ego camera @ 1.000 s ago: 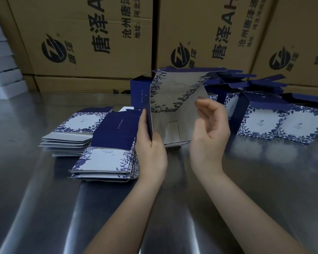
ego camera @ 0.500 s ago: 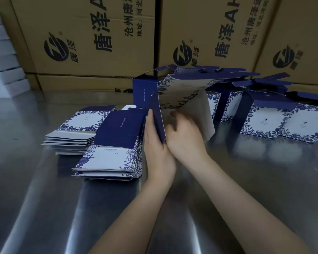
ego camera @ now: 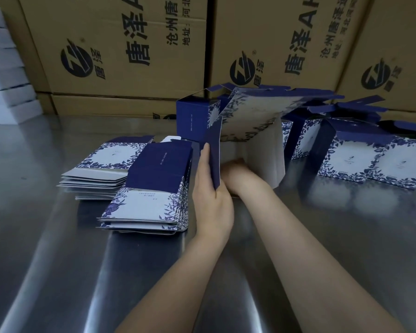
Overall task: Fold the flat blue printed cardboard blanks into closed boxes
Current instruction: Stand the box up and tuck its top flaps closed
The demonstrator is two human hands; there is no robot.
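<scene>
The half-opened blank [ego camera: 255, 116] is up off the table [ego camera: 58, 260] at its middle, just beyond the person's wrists. It is tipped so that its flower-printed face slopes up and away, and a plain white flap hangs down on its right. It looks like thin printed card: very light, stiff across the panels but willing to bend only along the creases, with a smooth face that could slide under a loose hold and corners that would crush if squeezed. I would take it by the panel edges close to a crease, not by the flaps. The left hand [ego camera: 213, 195] does just that, its thumb laid up the near side of the dark blue side panel with the fingers behind, clamped on the card. The right hand [ego camera: 235, 170] reaches in under the printed face. It is blurred and partly hidden, so I cannot tell whether its fingers are apart or together. Just left of the hands lies a stack of flat blanks [ego camera: 149, 188], with a second stack [ego camera: 106, 162] beyond it to the left. Made-up boxes [ego camera: 346, 159] stand at the right and one behind, and brown cartons [ego camera: 130, 44] line the far edge.
</scene>
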